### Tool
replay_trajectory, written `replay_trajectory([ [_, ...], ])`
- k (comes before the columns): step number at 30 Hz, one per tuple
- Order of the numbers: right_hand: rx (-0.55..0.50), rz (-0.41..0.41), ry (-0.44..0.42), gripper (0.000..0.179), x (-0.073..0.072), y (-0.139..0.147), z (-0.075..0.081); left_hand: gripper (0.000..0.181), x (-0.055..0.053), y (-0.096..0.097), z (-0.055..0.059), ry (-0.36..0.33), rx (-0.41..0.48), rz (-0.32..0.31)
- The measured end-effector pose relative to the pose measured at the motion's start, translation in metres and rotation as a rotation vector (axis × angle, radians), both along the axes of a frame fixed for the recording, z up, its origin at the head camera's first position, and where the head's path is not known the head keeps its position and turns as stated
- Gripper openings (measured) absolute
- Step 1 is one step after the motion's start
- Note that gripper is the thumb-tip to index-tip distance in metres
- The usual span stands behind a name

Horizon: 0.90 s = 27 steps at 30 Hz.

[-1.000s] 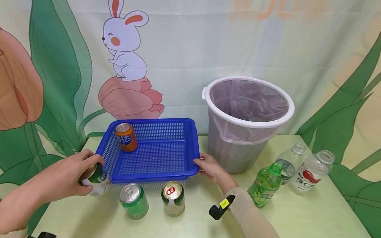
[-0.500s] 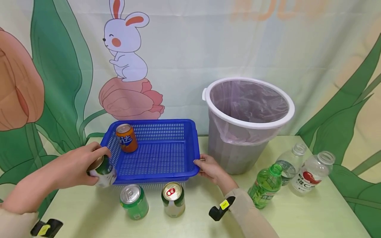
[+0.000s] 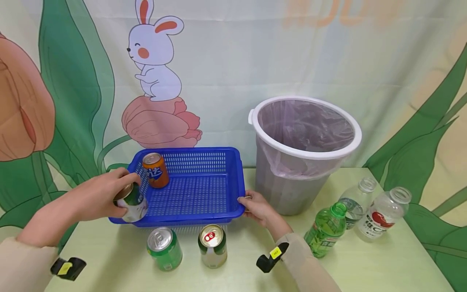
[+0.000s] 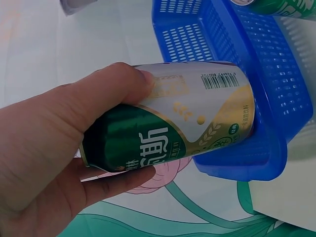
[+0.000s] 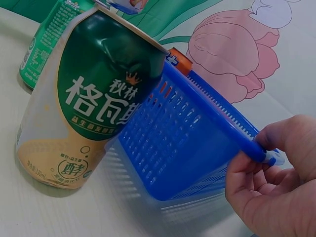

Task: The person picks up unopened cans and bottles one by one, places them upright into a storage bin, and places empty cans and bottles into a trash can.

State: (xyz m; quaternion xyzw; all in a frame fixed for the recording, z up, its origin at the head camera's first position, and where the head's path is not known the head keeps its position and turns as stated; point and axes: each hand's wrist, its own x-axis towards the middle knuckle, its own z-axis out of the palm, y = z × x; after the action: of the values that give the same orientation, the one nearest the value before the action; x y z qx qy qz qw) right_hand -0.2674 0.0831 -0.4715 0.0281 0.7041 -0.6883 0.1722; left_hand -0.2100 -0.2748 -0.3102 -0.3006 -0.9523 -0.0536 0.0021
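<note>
My left hand (image 3: 106, 194) grips a green, white and gold drink can (image 4: 197, 111) around its upper part, over the left front rim of the blue plastic basket (image 3: 189, 219). The left wrist view has the can's lower end right at the basket wall. My right hand (image 3: 260, 207) pinches the basket's right rim between thumb and fingers; the right wrist view shows this hand (image 5: 276, 182) close up. Inside the basket, an orange soda can (image 3: 155, 170) stands in the back left corner. A green Sprite can (image 3: 165, 248) and a green and gold can (image 3: 213, 246) stand upright before the basket.
A grey bin (image 3: 282, 190) with a white rim and a plastic liner stands right of the basket. On the table's right side are a green plastic bottle (image 3: 326, 231) and two clear bottles, one with a red-marked label (image 3: 379, 219). A printed cloth (image 3: 226, 81) hangs behind.
My left hand has carried its can right and away from me, from beside the basket to over its left front rim. The right hand keeps its hold on the basket.
</note>
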Motion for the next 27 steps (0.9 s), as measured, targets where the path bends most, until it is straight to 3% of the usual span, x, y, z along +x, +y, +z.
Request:
replay_trajectory([
  [27, -0.009, 0.006, -0.004, 0.022, -0.001, 0.000, -0.001, 0.054, -0.043, 0.007, -0.009, -0.079, -0.014, 0.023],
])
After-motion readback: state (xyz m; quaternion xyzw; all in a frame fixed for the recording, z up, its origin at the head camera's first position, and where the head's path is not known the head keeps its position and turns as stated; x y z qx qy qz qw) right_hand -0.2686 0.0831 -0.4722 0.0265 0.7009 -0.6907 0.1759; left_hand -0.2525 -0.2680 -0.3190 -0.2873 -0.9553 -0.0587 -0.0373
